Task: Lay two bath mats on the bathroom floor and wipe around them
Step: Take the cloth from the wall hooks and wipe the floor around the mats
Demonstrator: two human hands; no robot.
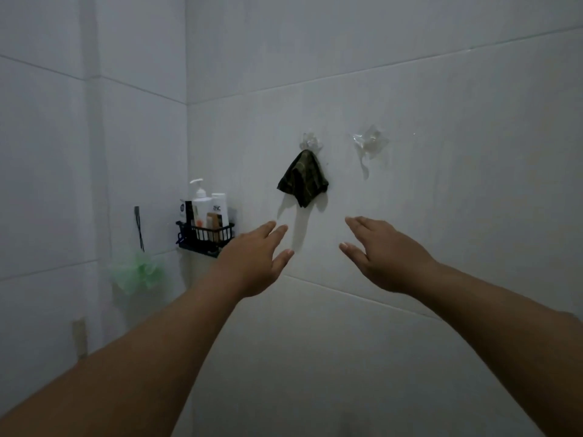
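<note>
Both hands, left hand (252,257) and right hand (383,252), reached up flat-fingered and holding nothing toward the dark cloth (303,179) hanging point-down on its wall hook (310,143), above and between them, roughly equidistant.

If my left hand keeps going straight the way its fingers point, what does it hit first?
Most likely the bare tiled wall, just below the dark cloth hanging from the clear hook. The left hand points up and right with straight fingers; nothing shows between them and the wall. Depth is unclear, so the cloth's lower edge is possible.
</note>
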